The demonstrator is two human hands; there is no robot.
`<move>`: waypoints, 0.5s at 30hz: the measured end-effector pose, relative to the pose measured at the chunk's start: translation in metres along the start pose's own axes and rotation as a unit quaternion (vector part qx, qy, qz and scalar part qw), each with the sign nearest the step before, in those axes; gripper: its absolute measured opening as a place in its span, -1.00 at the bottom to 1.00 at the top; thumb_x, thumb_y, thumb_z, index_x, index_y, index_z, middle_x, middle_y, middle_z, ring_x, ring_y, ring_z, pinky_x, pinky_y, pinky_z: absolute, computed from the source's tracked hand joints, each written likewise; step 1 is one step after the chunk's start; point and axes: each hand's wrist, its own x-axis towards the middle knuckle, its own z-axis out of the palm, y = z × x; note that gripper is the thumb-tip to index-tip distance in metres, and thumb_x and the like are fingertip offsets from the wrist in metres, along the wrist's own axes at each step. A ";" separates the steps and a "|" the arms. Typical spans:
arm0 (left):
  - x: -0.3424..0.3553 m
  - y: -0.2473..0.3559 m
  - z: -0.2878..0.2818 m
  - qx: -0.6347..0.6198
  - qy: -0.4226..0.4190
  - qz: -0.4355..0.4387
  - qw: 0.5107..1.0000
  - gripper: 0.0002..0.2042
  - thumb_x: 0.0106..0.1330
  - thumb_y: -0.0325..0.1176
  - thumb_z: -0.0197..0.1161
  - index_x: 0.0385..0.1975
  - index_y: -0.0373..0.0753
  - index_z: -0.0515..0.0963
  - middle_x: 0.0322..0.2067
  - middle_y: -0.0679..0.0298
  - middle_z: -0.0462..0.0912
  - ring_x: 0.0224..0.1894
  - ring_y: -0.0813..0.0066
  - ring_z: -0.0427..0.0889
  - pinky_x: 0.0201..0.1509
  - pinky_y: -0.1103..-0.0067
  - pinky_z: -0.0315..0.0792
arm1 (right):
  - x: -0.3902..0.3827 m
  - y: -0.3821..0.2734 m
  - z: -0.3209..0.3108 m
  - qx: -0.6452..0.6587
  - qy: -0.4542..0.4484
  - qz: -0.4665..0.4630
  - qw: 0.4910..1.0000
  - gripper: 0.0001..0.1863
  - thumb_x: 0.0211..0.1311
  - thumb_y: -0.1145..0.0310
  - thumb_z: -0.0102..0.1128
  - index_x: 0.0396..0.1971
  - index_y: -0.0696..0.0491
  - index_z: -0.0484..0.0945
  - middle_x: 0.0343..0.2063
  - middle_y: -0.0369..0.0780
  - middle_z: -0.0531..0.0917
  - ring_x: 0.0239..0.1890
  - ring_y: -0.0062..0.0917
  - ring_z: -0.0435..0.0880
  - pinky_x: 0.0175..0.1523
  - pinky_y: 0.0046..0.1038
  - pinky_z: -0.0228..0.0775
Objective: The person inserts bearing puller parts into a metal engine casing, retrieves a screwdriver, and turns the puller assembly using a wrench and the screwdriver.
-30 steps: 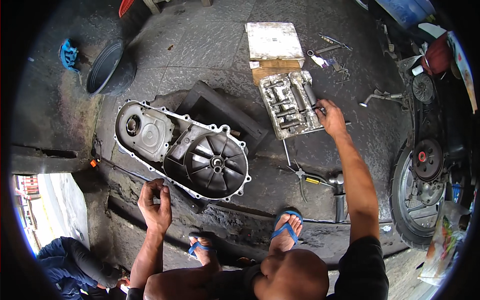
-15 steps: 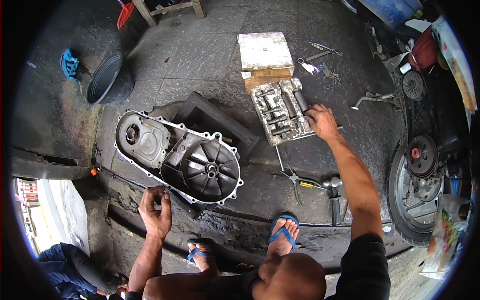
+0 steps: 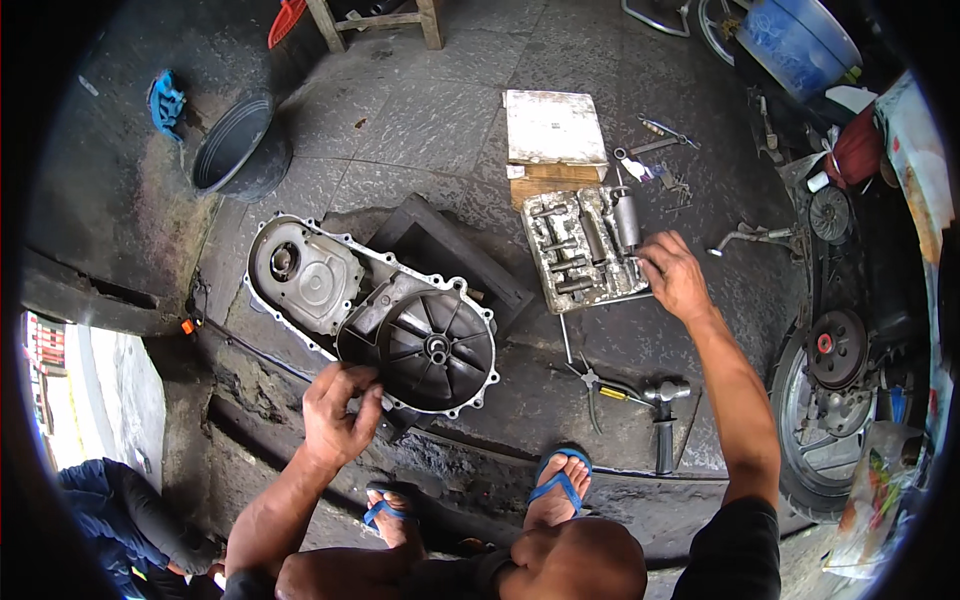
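The casing [image 3: 370, 310] is lying open side up, resting against a dark frame [image 3: 470, 248]. The left hand [image 3: 340, 412] is hanging just over its near edge, half curled, thumb close to the fingers; whether it is gripping anything, I cannot tell. To the right of the casing, the tool tray [image 3: 618, 281] is lying on the floor, with several metal tools sitting in its slots. The right hand [image 3: 672, 272] is reaching to the tray's right edge, fingers mostly closed, and its fingertips are pinching the lower end of a grey cylinder [image 3: 627, 218], a thin rod showing at the other end. A white box [image 3: 553, 128] is lying beyond the casing, to its right. Pliers [image 3: 588, 378], a yellow-handled screwdriver [image 3: 612, 393] and a hammer [image 3: 664, 440] are lying right of the casing. A bucket [image 3: 262, 165] is leaning beyond its left end.
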 end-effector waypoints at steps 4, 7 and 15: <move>0.050 0.025 0.014 -0.087 -0.022 0.063 0.994 -0.88 0.20 -0.54 0.30 -0.28 -0.36 0.60 -0.37 0.07 0.66 -0.39 0.19 0.65 -0.31 0.43 0.51 | -0.006 -0.074 -0.022 -0.017 0.045 -0.063 0.997 -0.80 0.02 0.58 0.40 -0.29 0.13 0.69 -0.25 -0.18 0.65 -0.08 -0.23 0.61 0.05 -0.24 0.46; 0.091 0.051 0.041 -0.322 -0.056 -0.080 0.942 -0.48 0.42 -0.16 0.26 0.23 -0.39 0.40 -0.07 0.01 0.65 -0.10 0.31 0.69 -0.04 0.41 0.58 | -0.016 -0.131 -0.034 0.025 0.060 -0.113 0.991 -0.74 -0.05 0.58 0.45 -0.28 0.09 0.70 -0.26 -0.21 0.65 -0.12 -0.25 0.63 0.01 -0.23 0.48; 0.110 0.081 0.057 -0.694 -0.086 -0.304 0.647 -0.55 0.62 0.02 -0.14 -0.07 -0.31 0.47 -0.19 0.11 0.64 -0.09 0.30 0.68 0.05 0.33 0.62 | -0.047 -0.225 0.017 0.373 0.062 0.051 0.924 -0.40 0.12 0.55 0.43 0.18 0.14 0.40 0.03 -0.10 0.48 -0.08 -0.31 0.64 0.00 -0.32 0.57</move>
